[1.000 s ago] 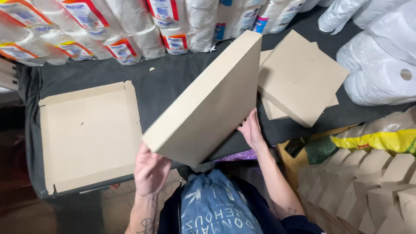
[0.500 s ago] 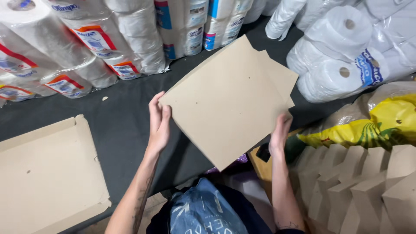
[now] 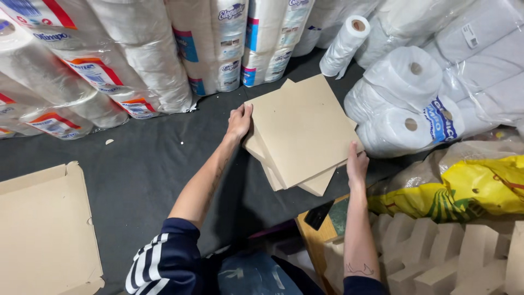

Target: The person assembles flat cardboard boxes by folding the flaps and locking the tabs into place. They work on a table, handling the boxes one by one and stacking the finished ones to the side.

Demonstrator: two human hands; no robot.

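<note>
Flat against cardboard on both sides: left hand (image 3: pixel 239 121) with fingers extended and close together, palm pressed to the upper left edge of the closed flat box (image 3: pixel 303 128), thumb up along the corner; right hand (image 3: pixel 357 162) likewise loosely extended, fingertips over the lower right edge, not clenched around anything. Grasping by pressure from opposite edges rather than by a curled grip; whether any fingers hook under the board, cannot tell. Lying on top of a small stack of similar flat boxes (image 3: pixel 284 172), turned like a diamond, one corner toward the wrapped paper rolls (image 3: pixel 218 49) at the back and the opposite corner toward the body, nearly square, so no clear long axis. Resting on the dark cloth-covered table (image 3: pixel 147 158), just beside the bagged white rolls (image 3: pixel 406 104) on the right. Left forearm stretched forward and up across the cloth, dark striped sleeve pushed to the elbow; right forearm bare, running almost straight ahead. Off to the far left, an opened box tray (image 3: pixel 43 229) lying flat; lower right, a yellow bag (image 3: pixel 464 188) above a row of folded cardboard pieces (image 3: pixel 436 251).
</note>
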